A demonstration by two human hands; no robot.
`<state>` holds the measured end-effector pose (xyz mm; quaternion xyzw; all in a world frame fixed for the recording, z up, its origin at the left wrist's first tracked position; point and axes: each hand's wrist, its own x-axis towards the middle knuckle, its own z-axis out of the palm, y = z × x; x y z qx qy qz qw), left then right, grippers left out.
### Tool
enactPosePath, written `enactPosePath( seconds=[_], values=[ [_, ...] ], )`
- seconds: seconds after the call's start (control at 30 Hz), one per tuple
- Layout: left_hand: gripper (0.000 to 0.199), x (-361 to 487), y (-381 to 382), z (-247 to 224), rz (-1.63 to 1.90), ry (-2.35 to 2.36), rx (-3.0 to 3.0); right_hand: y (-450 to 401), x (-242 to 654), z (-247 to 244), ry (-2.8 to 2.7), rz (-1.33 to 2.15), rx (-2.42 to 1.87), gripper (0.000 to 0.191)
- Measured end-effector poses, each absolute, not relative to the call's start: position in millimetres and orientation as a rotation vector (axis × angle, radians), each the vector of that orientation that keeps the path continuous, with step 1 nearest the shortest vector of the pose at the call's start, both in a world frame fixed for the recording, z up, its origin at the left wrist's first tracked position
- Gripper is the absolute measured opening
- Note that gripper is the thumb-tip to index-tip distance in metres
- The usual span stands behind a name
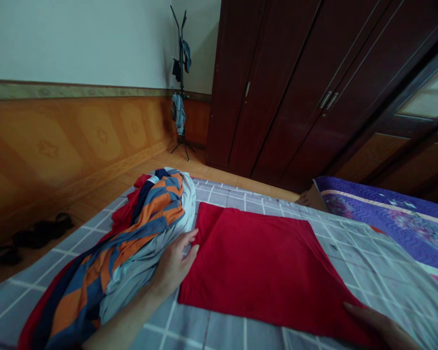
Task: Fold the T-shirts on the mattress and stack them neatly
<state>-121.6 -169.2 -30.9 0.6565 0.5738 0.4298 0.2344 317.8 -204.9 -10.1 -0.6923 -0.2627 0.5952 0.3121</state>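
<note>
A red cloth garment (255, 262) lies spread almost flat on the bed, with slight creases along its upper and right edges. My left hand (177, 260) is at its left edge, thumb and fingers apart, the fingertips at the fabric. Over the lower right corner rests my right hand (383, 323), its visible fingers stretched out on the cloth and the rest cut off by the frame. Left of the red garment, beside my left forearm, is a heap of clothes (142, 233) with orange and blue checks, pale grey, navy and red fabric.
A grey bedsheet (233, 194) with white grid lines covers the bed. To the right lies a purple patterned mattress (379, 204). Beyond the bed stand a dark wooden wardrobe (277, 87) and a coat rack (181, 82). Dark footwear (40, 233) sits on the floor at left.
</note>
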Motion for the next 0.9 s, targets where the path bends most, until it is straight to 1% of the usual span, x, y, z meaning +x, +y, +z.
enactPosePath(
  seconds=[0.07,0.13,0.27,0.4,0.53,0.6,0.67,0.73,0.8,0.9],
  values=[
    [0.034,-121,-171,-27,1.219,1.554,1.716,-206,305,3,-0.674,1.422,-1.814,0.032],
    [0.032,-120,-174,-24,1.233,1.516,1.617,-204,292,15,-0.652,1.302,-1.816,0.034],
    [0.035,-117,-176,-18,1.213,1.371,1.373,-190,262,34,-0.703,1.222,-1.766,0.039],
    [0.043,-117,-176,-13,1.16,1.262,1.163,-166,225,44,-0.947,1.2,-1.664,0.039],
    [0.047,-119,-175,-12,1.132,1.135,0.983,-142,168,54,-1.288,1.205,-1.612,0.034],
    [0.048,-120,-174,-13,1.102,1.08,0.898,-137,130,59,-1.498,1.132,-1.621,0.029],
    [0.049,-121,-174,-14,1.068,1.038,0.828,-141,91,60,-1.808,0.977,-1.612,0.023],
    [0.05,-123,-173,-17,1.038,1.025,0.801,-153,55,55,-2.106,0.714,-1.6,0.021],
    [0.05,-124,-173,-19,1.019,1.076,0.837,-169,28,45,-2.368,0.54,-1.607,0.02],
    [0.047,-125,-173,-23,1.044,1.216,0.978,-192,11,26,-2.624,0.402,-1.557,0.027]
  ],
)
